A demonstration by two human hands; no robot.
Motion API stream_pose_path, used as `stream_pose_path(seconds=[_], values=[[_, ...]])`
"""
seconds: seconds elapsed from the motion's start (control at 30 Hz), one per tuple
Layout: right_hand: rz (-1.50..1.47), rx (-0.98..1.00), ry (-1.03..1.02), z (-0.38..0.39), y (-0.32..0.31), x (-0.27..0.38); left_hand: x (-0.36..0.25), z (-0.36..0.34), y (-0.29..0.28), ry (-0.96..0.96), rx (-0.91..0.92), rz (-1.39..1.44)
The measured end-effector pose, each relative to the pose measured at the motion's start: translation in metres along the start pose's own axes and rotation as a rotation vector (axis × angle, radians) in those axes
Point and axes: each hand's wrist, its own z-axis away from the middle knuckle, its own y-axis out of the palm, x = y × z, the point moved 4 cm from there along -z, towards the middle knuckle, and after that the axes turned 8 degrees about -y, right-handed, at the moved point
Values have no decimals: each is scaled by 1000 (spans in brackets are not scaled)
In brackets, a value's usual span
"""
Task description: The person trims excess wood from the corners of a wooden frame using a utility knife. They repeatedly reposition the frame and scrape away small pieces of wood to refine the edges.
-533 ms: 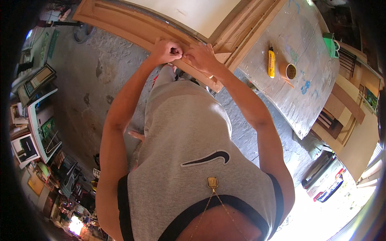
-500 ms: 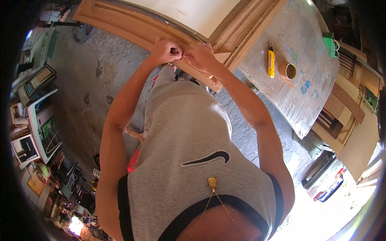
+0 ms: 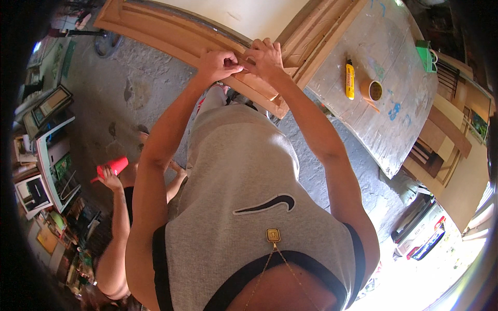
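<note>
A large frame (image 3: 155, 26) with brown edges lies in front of me around a pale panel (image 3: 238, 15). Over its near corner, my left hand (image 3: 220, 65) is closed, its thumb and finger pinched at the brown border. Close beside it is my right hand (image 3: 267, 61), thumb and forefinger drawn together toward the left fingertips, with its other fingers bent and raised. Whatever lies between the fingertips is too small to make out. Below my right hand, a brown paper-like strip (image 3: 257, 85) runs along the frame's near edge.
The paint-stained grey table (image 3: 394, 135) at right bears a yellow tube (image 3: 349, 80), a brown tape roll (image 3: 371, 90) and a green object (image 3: 426, 57). Boards (image 3: 456, 171) stand farther right. At lower left, another person's hand (image 3: 110, 179) holds a red object (image 3: 116, 166). Frames (image 3: 49, 103) line the left.
My right hand has lifted and turned, its fingers rising away from the border. My left hand stays almost in place. Another person's arm with the red object has come out at lower left.
</note>
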Motion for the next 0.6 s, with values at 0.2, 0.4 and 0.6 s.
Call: stream_pose_path(seconds=[0.2, 0.4, 0.6], values=[[-137, -561, 80, 31, -28, -46, -11, 2, 4, 108, -164, -218], [381, -377, 829, 162, -77, -146, -28, 2, 14, 256, -343, -390], [287, -190, 847, 216, -46, -181, -29, -2, 15, 434, -396, -363]])
